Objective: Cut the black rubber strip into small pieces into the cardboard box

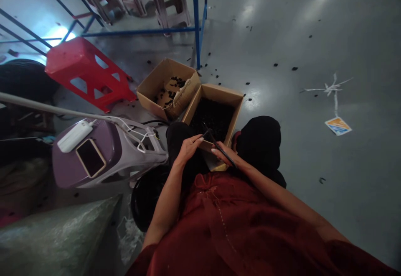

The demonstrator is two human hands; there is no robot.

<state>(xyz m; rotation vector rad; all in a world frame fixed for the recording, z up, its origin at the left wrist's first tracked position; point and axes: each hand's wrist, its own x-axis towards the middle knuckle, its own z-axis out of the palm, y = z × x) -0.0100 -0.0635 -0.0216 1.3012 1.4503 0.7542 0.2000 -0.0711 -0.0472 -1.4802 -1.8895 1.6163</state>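
Note:
Between my knees stands a cardboard box (237, 111) holding many small black pieces. Over its near edge, my right hand (222, 152) is closed around a long black tool (226, 155) that slants up toward the left. My left hand (189, 147) is closed at the box's near left side, its fingertips pinching a small black piece (206, 133) by the tool's tip. Against the box's left side is a second cardboard box (150, 84) with fewer black pieces and a loose flap.
A purple stool (67, 165) at the left carries a phone (90, 158) and a white power strip (75, 136) with cables. Beyond are a red stool (84, 73) and a blue metal frame (196, 21). A plastic sack (59, 234) lies lower left. Black bits dot the floor.

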